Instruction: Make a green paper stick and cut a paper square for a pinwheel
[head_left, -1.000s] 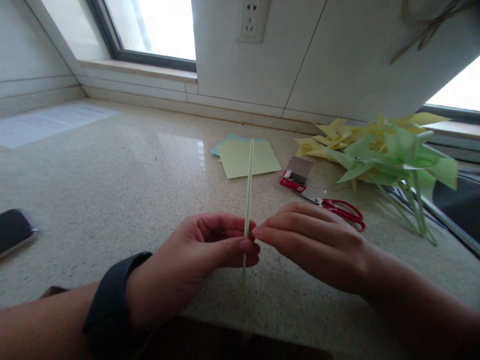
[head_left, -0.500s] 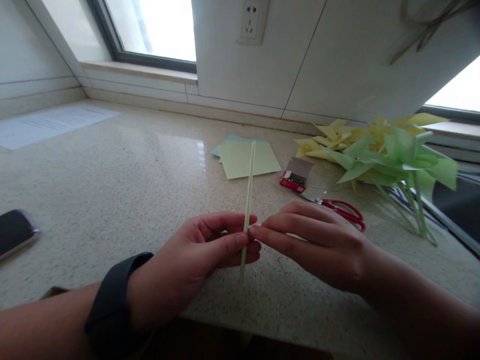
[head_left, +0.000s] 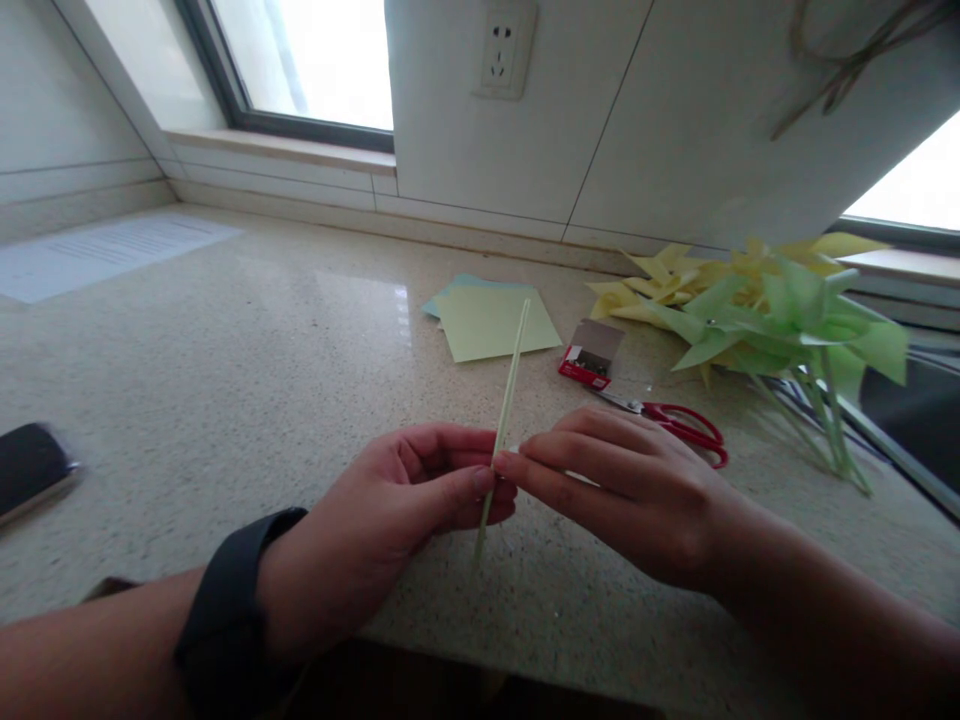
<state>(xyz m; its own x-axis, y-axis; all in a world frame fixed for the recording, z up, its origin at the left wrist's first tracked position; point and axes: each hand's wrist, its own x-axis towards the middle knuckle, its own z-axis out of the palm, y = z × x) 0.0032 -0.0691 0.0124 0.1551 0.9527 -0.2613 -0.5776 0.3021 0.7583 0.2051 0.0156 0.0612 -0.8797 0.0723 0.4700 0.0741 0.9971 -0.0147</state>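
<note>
left hand (head_left: 390, 510): closed on a thin pale green stick (head_left: 504, 420), thumb and fingers pinching it low on its length; dark watch band (head_left: 225, 600) on that wrist.
right hand (head_left: 622, 490): fingertips pinched against the stick from the other side, touching the left thumb tip; cannot tell whether something small sits between the fingertips.
stick: held over the near edge of the speckled counter (head_left: 225, 370), tilted, top end leaning right toward the paper sheets, short bottom end poking out below the left hand.
paper sheets (head_left: 487, 320): flat on the counter beyond the stick's top, pale yellow-green one on top, a blue one peeking out beneath.
small red box (head_left: 592, 355): open, just right of the sheets.
red scissors (head_left: 679, 422): lying behind the right hand, near the box, handles pointing right.
pinwheels (head_left: 765, 310): heap of green and yellow paper ones, well right of the sheets, stems trailing toward the counter's near side.
phone (head_left: 30, 465): dark, far left of the hands, blurred.
printed sheet (head_left: 105, 255): far left, back of the counter, near the window (head_left: 307, 60).
wall socket (head_left: 499, 50): above the sheets.
</note>
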